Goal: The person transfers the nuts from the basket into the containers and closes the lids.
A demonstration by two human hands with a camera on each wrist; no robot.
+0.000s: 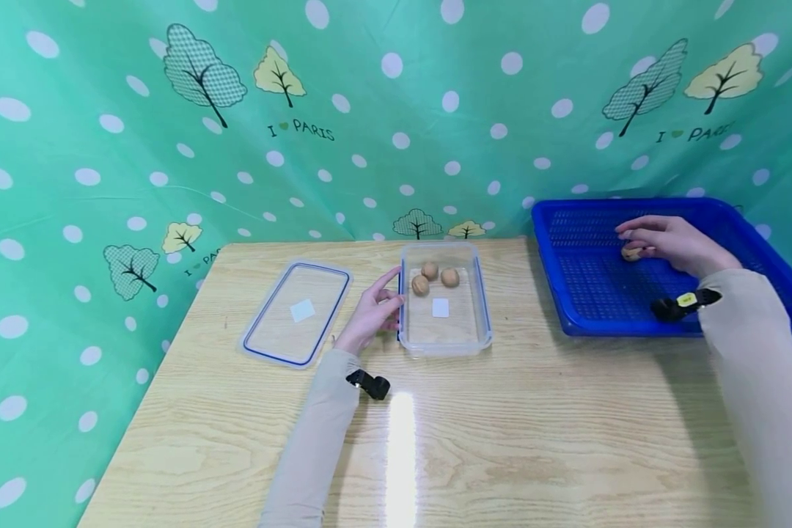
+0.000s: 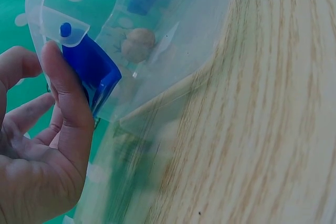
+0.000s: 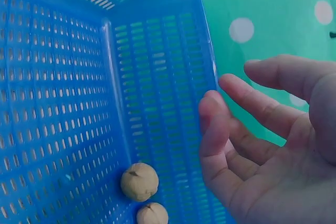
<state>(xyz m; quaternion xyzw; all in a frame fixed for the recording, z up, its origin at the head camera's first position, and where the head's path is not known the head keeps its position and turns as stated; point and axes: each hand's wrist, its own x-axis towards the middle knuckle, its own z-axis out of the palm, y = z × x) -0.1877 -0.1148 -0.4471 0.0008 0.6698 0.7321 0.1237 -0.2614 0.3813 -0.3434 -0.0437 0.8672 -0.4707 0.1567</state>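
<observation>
A clear plastic container [image 1: 445, 347] with blue side latches holds three walnuts [image 1: 449, 277] and a white square. My left hand [image 1: 369, 314] rests along its left side, thumb against the rim beside a blue latch [image 2: 93, 72]; the fingers reach along the outside. On the right, my right hand [image 1: 683, 246] hovers over a blue basket [image 1: 567, 323] with slotted walls. Its fingers are loosely bent and hold nothing. Below them, two walnuts, a larger one [image 3: 139, 182] and a smaller one [image 3: 153, 214], lie by the basket wall in the right wrist view.
A clear lid [image 1: 284, 345] with a blue seal and a white square lies left of the container. The wooden table [image 1: 501, 447] ends at a green dotted cloth [image 1: 343, 176] hanging behind and to the left. Each wrist wears a black camera strap.
</observation>
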